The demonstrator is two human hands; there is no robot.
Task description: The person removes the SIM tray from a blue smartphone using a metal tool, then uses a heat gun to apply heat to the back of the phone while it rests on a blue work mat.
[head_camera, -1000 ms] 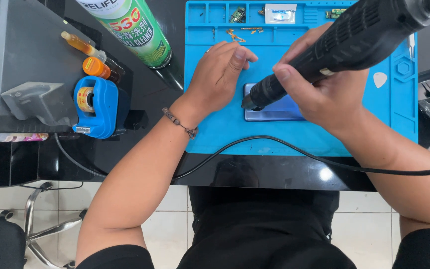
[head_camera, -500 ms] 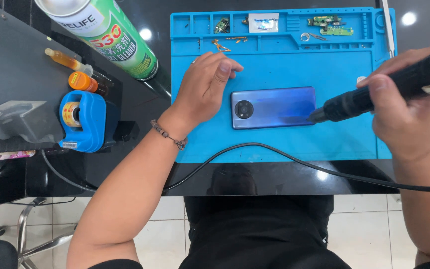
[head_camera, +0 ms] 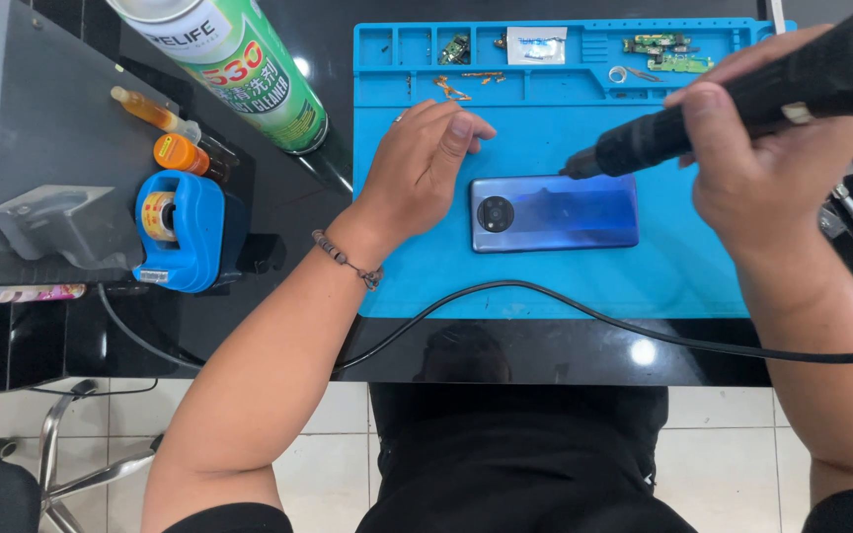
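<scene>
A blue phone (head_camera: 555, 213) lies back side up on the blue work mat (head_camera: 545, 286), its round camera at the left end. My right hand (head_camera: 762, 158) grips a black hot-air handpiece (head_camera: 742, 104); its nozzle points at the phone's upper edge near the middle. My left hand (head_camera: 417, 168) rests on the mat just left of the phone, fingers loosely curled, holding nothing. A black cable (head_camera: 565, 311) runs across the mat's near edge toward the right.
A green and white spray can (head_camera: 239, 69) lies at the upper left. Beside it are an amber dropper bottle (head_camera: 150, 111), a small orange bottle (head_camera: 178, 153), a blue tape dispenser (head_camera: 175, 232) and a grey box (head_camera: 41, 168). Small circuit boards (head_camera: 659, 49) sit in the mat's top trays.
The handpiece nozzle has moved from the phone's right end up to its upper edge. My left hand has shifted slightly closer to the phone's left end.
</scene>
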